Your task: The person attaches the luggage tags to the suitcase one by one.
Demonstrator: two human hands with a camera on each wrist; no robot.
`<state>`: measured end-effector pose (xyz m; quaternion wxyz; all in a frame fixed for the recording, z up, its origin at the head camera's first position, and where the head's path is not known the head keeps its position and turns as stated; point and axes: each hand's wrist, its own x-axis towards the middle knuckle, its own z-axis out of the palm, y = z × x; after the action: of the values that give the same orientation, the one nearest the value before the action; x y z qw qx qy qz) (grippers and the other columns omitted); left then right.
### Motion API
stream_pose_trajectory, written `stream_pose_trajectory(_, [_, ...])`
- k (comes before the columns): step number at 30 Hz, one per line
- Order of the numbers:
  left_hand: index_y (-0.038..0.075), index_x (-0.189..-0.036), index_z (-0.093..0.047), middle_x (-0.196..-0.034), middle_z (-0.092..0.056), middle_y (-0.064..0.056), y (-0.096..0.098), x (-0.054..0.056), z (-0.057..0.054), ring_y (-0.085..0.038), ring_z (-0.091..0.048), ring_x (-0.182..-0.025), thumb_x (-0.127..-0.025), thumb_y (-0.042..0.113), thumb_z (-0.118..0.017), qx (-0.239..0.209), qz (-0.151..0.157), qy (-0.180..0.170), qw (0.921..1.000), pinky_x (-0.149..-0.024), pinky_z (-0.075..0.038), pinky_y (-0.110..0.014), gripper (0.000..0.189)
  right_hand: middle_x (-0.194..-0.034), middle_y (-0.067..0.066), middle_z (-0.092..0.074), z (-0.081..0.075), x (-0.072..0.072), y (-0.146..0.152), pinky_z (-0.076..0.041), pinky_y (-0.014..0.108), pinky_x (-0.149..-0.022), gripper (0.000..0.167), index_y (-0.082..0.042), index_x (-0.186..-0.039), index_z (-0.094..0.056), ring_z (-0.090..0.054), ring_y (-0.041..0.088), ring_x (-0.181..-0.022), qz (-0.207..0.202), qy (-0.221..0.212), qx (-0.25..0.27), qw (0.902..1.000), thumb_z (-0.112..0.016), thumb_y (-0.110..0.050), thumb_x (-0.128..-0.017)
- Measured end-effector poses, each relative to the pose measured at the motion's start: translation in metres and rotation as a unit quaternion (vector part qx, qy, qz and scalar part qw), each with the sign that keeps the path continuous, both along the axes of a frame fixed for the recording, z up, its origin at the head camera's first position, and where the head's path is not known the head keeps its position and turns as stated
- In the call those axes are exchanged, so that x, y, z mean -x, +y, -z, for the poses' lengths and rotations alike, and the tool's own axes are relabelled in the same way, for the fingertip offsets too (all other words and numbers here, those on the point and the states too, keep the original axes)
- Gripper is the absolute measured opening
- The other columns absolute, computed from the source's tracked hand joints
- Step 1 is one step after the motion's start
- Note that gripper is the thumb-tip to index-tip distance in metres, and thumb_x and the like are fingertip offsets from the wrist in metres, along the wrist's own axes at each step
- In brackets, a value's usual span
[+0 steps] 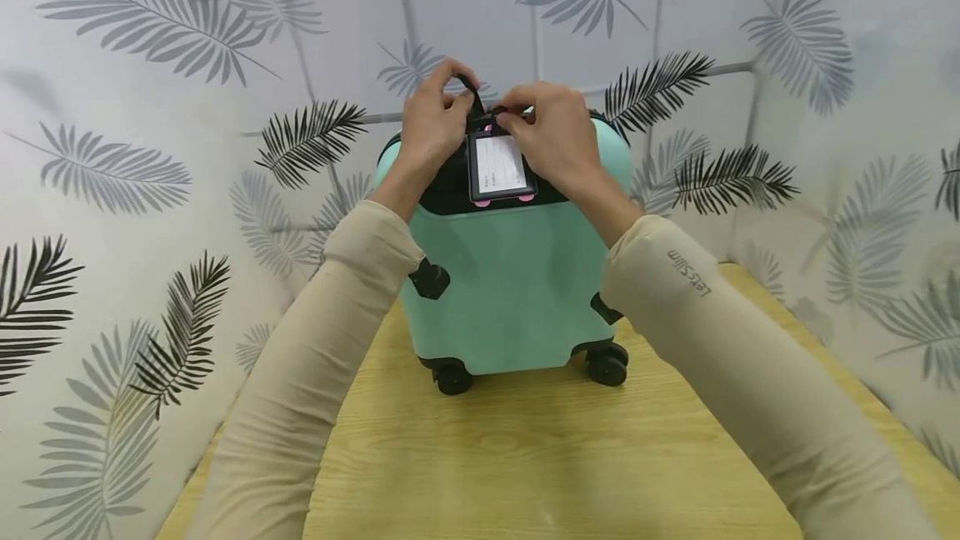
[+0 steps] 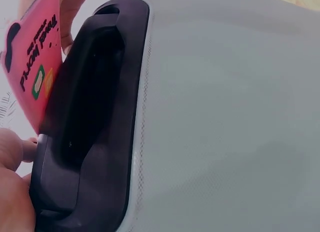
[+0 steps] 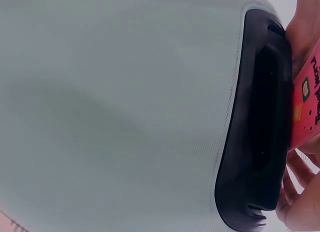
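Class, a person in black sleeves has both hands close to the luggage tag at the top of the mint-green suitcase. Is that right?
No: the head view shows cream sleeves, not black. The left hand and right hand are close to the luggage tag at the top of the mint-green suitcase.

- The head view is bright and evenly lit, with a soft sheen on the wooden tabletop [image 1: 525, 457] at lower centre.
- Fine print on the luggage tag [image 1: 501, 163] is too small to read.
- Both wrist views look hazy and greyish; broad, soft-edged shadows cross the suitcase [image 2: 225, 91].
- Deep shadow fills the black carry handle's [image 3: 250, 162] recess.
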<state>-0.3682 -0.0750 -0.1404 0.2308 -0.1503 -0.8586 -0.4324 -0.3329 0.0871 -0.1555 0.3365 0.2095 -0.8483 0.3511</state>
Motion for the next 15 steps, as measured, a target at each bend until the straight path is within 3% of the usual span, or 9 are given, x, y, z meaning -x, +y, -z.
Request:
stream_pose_trajectory(3, [0.022,-0.126,-0.059,-0.102,-0.077,-0.007,-0.0003,0.0004,0.0030,-0.017,-0.054,-0.071,-0.110,0.021,-0.053,0.003,0.003,0.000,1.0000,-0.068,-0.041,-0.028,0.018,-0.116,0.010,-0.076,0.0017,0.0005,-0.0014,-0.056,0.040,-0.085,0.018,-0.006,-0.116,-0.079,-0.072,0.028,-0.097,-0.011,-0.003,0.008,0.9999,-0.069,-0.010,-0.101])
stream_pose_trajectory(7, [0.016,-0.125,-0.064,-0.109,-0.078,-0.005,0.0008,0.0026,0.0047,-0.017,-0.067,-0.102,-0.105,0.016,-0.063,0.009,-0.010,-0.005,0.9999,-0.090,-0.048,-0.028,0.021,-0.111,0.013,-0.078,0.0027,0.0020,-0.0028,-0.056,0.039,-0.088,0.018,-0.005,-0.114,-0.079,-0.073,0.027,-0.099,-0.021,-0.014,0.029,0.9993,-0.069,-0.007,-0.100])
stream_pose_trajectory(9, [0.014,-0.121,-0.068,-0.110,-0.078,-0.003,0.0014,0.0035,0.0032,-0.016,-0.067,-0.109,-0.103,0.016,-0.065,0.011,-0.022,-0.005,0.9997,-0.097,-0.047,-0.027,0.018,-0.108,0.013,-0.078,0.0018,0.0031,-0.0036,-0.055,0.039,-0.088,0.017,-0.006,-0.114,-0.079,-0.074,0.026,-0.099,-0.017,-0.015,0.038,0.9990,-0.070,-0.007,-0.099])
stream_pose_trajectory(15, [0.017,-0.113,-0.074,-0.106,-0.079,-0.002,-0.0009,0.0058,-0.0012,-0.015,-0.067,-0.110,-0.104,0.019,-0.065,0.008,-0.026,0.017,0.9995,-0.093,-0.046,-0.028,0.013,-0.101,0.014,-0.078,-0.0026,0.0054,-0.0068,-0.053,0.040,-0.087,0.014,-0.007,-0.110,-0.077,-0.073,0.026,-0.093,0.001,-0.011,0.047,0.9988,-0.072,-0.009,-0.098])
